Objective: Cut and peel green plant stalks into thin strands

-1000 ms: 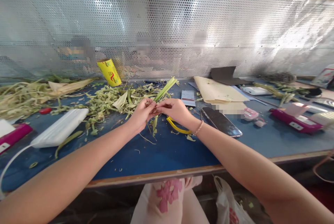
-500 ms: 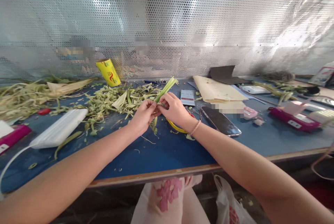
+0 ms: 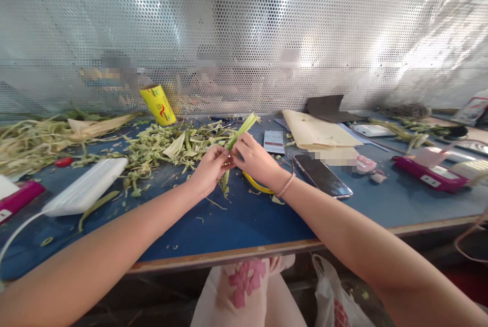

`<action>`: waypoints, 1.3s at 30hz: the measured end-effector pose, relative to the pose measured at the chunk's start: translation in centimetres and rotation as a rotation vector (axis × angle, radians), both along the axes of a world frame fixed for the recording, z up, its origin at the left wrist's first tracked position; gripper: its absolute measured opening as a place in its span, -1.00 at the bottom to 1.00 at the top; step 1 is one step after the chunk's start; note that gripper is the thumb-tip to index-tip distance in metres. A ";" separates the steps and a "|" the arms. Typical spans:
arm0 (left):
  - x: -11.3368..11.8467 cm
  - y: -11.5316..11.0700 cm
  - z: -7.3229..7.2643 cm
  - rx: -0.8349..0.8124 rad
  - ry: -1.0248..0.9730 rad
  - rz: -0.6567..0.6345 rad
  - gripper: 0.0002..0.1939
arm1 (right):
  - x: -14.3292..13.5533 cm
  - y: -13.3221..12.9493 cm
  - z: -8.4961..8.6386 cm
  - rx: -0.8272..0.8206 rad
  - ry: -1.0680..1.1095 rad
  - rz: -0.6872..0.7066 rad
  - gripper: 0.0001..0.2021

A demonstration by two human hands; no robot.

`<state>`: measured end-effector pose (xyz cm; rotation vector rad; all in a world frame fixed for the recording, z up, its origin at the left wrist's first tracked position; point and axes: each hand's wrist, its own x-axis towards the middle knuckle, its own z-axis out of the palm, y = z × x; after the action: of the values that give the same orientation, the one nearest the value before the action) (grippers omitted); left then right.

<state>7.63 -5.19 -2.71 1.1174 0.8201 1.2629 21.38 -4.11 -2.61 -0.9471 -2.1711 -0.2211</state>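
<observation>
Above the blue tabletop [image 3: 244, 225], my left hand [image 3: 208, 169] pinches a bundle of green leaf strips [image 3: 246, 126] between thumb and fingers. Fingertips of my right hand [image 3: 253, 159] are closed on the same bundle, just right of the left thumb. The strips' pale cut ends point up and to the right; a limp greenish piece [image 3: 224, 182] hangs below the left fingers. Exactly what the fingertips press together is hidden. Under the right wrist lies a yellow ring-shaped item [image 3: 257, 183], partly covered. Leaf scraps [image 3: 152, 149] are heaped just beyond my left hand.
A perforated metal screen [image 3: 244, 27] closes off the back. Leftward are a yellow tube [image 3: 158, 106], a white power bank-like block [image 3: 86, 187] with a cable and long dried leaves [image 3: 34, 139]. Rightward lie a phone [image 3: 322, 177], brown paper [image 3: 316, 131] and a magenta power strip [image 3: 430, 173].
My right hand has shifted slightly, its fingers curling closer to the left fingertips. The upper end of the leaf strips looks a little wider now. My left hand stays in place.
</observation>
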 end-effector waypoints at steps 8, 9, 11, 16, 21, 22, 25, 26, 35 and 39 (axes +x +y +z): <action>0.1 -0.1 0.0 -0.039 -0.010 0.002 -0.79 | -0.1 -0.1 0.3 0.088 -0.138 -0.052 -0.86; 0.1 -0.1 0.0 -0.041 -0.012 0.007 -0.79 | -0.2 -0.1 0.4 0.072 -0.130 -0.052 -0.86; 0.1 -0.1 0.0 -0.038 -0.018 0.014 -0.79 | -0.2 -0.2 0.3 0.025 -0.083 -0.054 -0.86; 0.1 -0.2 0.2 -0.035 -0.017 0.013 -0.77 | -0.3 -0.4 0.0 -0.107 0.163 0.005 -0.87; 0.1 -0.2 0.2 -0.041 0.013 0.032 -0.80 | -0.7 -0.7 0.1 -0.276 0.387 0.010 -0.87; 0.1 -0.1 0.2 -0.038 0.019 0.038 -0.80 | -0.7 -0.7 0.2 -0.344 0.435 0.004 -0.88; 0.1 -0.1 0.1 -0.032 0.041 0.049 -0.81 | -0.8 -0.3 0.0 -0.529 0.576 0.034 -0.86; 0.1 -0.1 0.2 -0.034 0.048 0.050 -0.81 | -0.8 0.0 -0.1 -0.566 0.623 0.058 -0.85; 0.0 -0.2 0.4 -0.005 0.148 0.075 -0.83 | -0.7 0.6 -0.4 -0.727 0.851 0.286 -0.77; -0.1 0.1 -0.1 0.064 0.193 0.078 -0.84 | -0.8 0.0 0.1 -0.752 0.877 0.295 -0.82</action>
<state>7.54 -5.08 -2.76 1.2832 0.9813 1.2667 20.63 -4.09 -2.48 -0.8459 -1.4961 1.0297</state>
